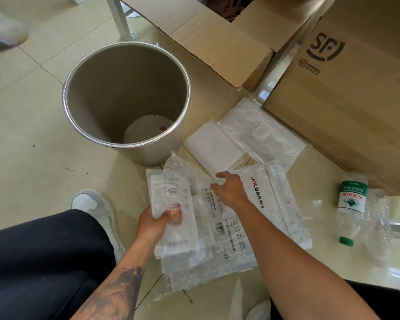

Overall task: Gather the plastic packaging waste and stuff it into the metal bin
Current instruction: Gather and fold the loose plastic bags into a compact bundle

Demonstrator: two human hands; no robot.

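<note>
1. The left hand (154, 224) is holding its grip closed, thumb on top, on the near edge of a clear crinkled plastic pouch (176, 199) with faint print, lifting it off the pile.
2. The right hand (229, 187) is lying half-open on the white printed plastic mailer bag (259, 199), fingertips curling on a film edge; a firm hold, cannot tell.
3. The plastic waste is lying on the beige tiled floor (32, 169), just beside the round grey metal bin (127, 95) (a scrap of film already at the bottom).
4. More white foam-like sheets (208, 144) and clear film bags (263, 132) are sitting between the bin and the brown cardboard box (356, 100).
5. Handling, as a judgement: the plastic is looking very light, limp, slippery and springy, so bunching several layers at the edges into a fist is looking better than pinching flat faces (it will likely puff back up in the bin).
6. A crushed clear water bottle with a green label (351, 209) is lying well apart, right.
</note>
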